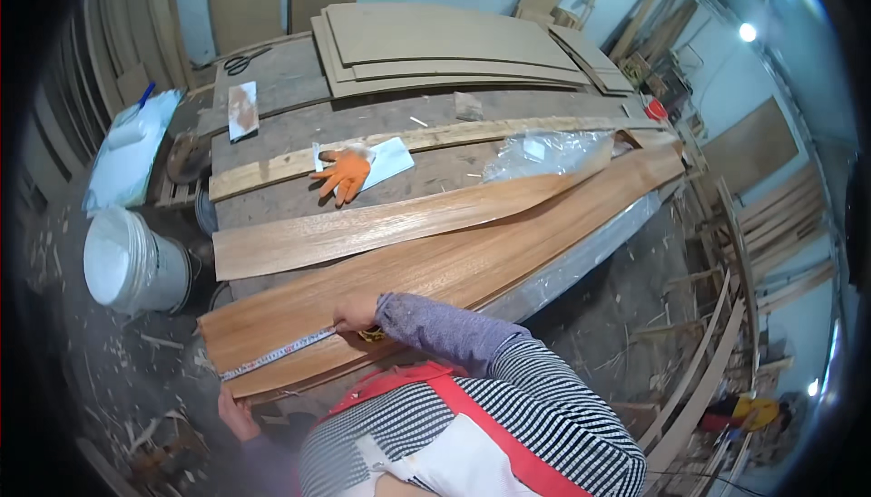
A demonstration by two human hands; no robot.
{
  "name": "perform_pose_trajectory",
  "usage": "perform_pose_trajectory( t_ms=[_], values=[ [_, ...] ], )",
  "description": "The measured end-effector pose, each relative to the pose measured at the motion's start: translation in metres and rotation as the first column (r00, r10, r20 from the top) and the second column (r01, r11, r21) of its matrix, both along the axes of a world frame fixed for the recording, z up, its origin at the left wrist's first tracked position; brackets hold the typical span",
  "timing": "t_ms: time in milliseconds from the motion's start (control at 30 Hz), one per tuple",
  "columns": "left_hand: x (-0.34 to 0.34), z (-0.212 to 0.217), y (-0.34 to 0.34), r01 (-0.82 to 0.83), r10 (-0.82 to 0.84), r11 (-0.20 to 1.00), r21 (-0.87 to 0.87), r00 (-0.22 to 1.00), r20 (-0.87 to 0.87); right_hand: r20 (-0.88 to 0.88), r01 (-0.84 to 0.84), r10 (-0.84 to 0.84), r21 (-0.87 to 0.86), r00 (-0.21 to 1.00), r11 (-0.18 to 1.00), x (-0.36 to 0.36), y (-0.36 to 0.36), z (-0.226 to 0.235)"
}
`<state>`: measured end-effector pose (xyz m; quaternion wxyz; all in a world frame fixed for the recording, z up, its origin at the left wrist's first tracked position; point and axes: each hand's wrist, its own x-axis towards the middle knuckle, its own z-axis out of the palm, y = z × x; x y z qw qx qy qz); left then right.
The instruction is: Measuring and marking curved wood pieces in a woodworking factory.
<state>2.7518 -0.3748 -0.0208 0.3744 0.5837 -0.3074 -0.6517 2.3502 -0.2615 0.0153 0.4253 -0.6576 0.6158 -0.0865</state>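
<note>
The tape measure (281, 352) lay extended over the left end of the wood sheet (435, 266) on the table (268, 213). The right grip (357, 313) pinched the tape beside the yellow case (371, 335); the left grip (238, 414) was at the sheet's near-left corner, and whether it pinched anything could not be told. An unsecured tape end could have slipped off the edge, falsifying the reading; uneven hand pressure could have shifted or cracked the thin, wavy sheet.
</note>
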Motion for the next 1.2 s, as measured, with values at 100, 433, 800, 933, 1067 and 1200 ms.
perform_pose_trajectory(
  t_ms=[100,433,800,933,1067,1200],
  values=[
    [0.005,-0.014,-0.007,0.032,-0.015,0.996,-0.088,0.981,0.195,-0.022,0.012,-0.013,-0.028,1.0,1.0,0.001,0.001,0.0],
    [0.011,-0.019,-0.017,0.321,-0.059,0.896,-0.308,0.772,0.632,-0.047,0.016,-0.016,-0.003,0.999,1.0,0.001,0.001,-0.004],
    [0.004,-0.006,-0.013,0.36,-0.037,0.866,-0.346,0.738,0.674,-0.04,0.008,-0.009,-0.018,0.999,1.0,0.001,0.0,-0.008],
    [0.007,-0.007,-0.016,0.346,-0.026,0.873,-0.344,0.738,0.675,-0.057,-0.017,0.014,-0.048,0.998,0.999,0.001,-0.001,-0.009],
    [0.01,-0.012,-0.024,0.267,0.04,0.883,-0.386,0.775,0.63,-0.035,0.011,-0.011,0.012,0.999,1.0,0.001,-0.002,-0.012],
    [0.01,-0.017,-0.025,0.118,0.029,0.939,-0.322,0.909,0.417,-0.036,0.0,0.0,-0.011,0.999,1.0,0.001,-0.001,-0.011]
  ],
)
